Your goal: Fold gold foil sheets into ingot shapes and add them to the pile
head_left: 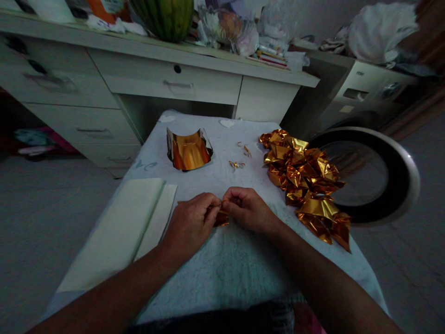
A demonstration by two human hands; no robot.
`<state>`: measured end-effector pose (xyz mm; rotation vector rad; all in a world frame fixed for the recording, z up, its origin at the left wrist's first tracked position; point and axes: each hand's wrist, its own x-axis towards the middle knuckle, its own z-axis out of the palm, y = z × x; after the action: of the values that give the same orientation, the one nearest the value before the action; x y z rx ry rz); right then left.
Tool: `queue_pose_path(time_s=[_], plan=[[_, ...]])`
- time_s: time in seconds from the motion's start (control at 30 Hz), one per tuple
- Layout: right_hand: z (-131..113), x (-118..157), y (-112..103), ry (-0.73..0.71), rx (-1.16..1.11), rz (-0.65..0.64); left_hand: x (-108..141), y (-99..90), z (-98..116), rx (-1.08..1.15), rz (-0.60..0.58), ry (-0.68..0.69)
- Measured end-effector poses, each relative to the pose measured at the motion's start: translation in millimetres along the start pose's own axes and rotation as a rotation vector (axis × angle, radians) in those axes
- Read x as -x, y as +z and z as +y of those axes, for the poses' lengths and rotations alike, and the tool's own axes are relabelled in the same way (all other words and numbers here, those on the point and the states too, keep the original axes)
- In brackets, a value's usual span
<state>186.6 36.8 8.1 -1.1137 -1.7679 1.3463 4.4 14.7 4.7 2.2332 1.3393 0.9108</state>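
Note:
My left hand (196, 215) is closed in a pinch over a piece of gold foil (222, 218) near the middle of the cloth-covered table (243, 273). Fingertip to fingertip with it, my right hand (245, 206) is also pinched at the foil's upper edge. Most of this piece lies hidden under the hands. Beyond them, a curved stack of gold foil sheets (190, 150) rests on the cloth. Several small twisted gold scraps (237, 164) lie to its right. A pile of folded, crumpled gold foil pieces (306, 171) runs along the table's right side.
Folded pale paper (114, 227) lies along the table's left side. Behind stands a white desk (205, 86) with drawers, bearing a watermelon (163, 18) and plastic bags. At right, a washing machine (351, 93) has its round door (410, 181) swung out beside the table.

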Motion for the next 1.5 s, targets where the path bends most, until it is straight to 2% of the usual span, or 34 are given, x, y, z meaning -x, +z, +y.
queue_pose_path(time_s=[0.3, 0.53, 0.7, 1.0, 1.33, 1.43, 1.5], plan=[[-1.8, -0.8, 4.1, 0.019, 0.027, 0.071, 2.9, 1.0, -0.5, 0.009, 0.009, -0.008], [0.9, 0.3, 0.1, 0.014, 0.015, -0.009, 2.1, 2.2, -2.0, 0.013, 0.014, -0.041], [5.5, -0.5, 1.9, 0.001, 0.073, 0.024, 0.9, 2.0, -1.4, 0.043, -0.005, -0.072], [-1.4, -2.7, -0.7, -0.062, 0.376, 0.101, -1.0, 2.9, 2.6, 0.098, -0.045, -0.158], [6.4, -4.6, -2.3, -0.061, 0.283, 0.067, -1.7, 4.9, -0.1, 0.249, -0.048, -0.263], [10.7, -6.4, -2.9, -0.1, 0.308, 0.108, -0.7, 8.1, -3.6, 0.216, -0.021, -0.245], [13.3, -7.0, -3.3, -0.148, 0.376, 0.147, 0.2, 9.5, -5.6, 0.153, -0.032, -0.179]])
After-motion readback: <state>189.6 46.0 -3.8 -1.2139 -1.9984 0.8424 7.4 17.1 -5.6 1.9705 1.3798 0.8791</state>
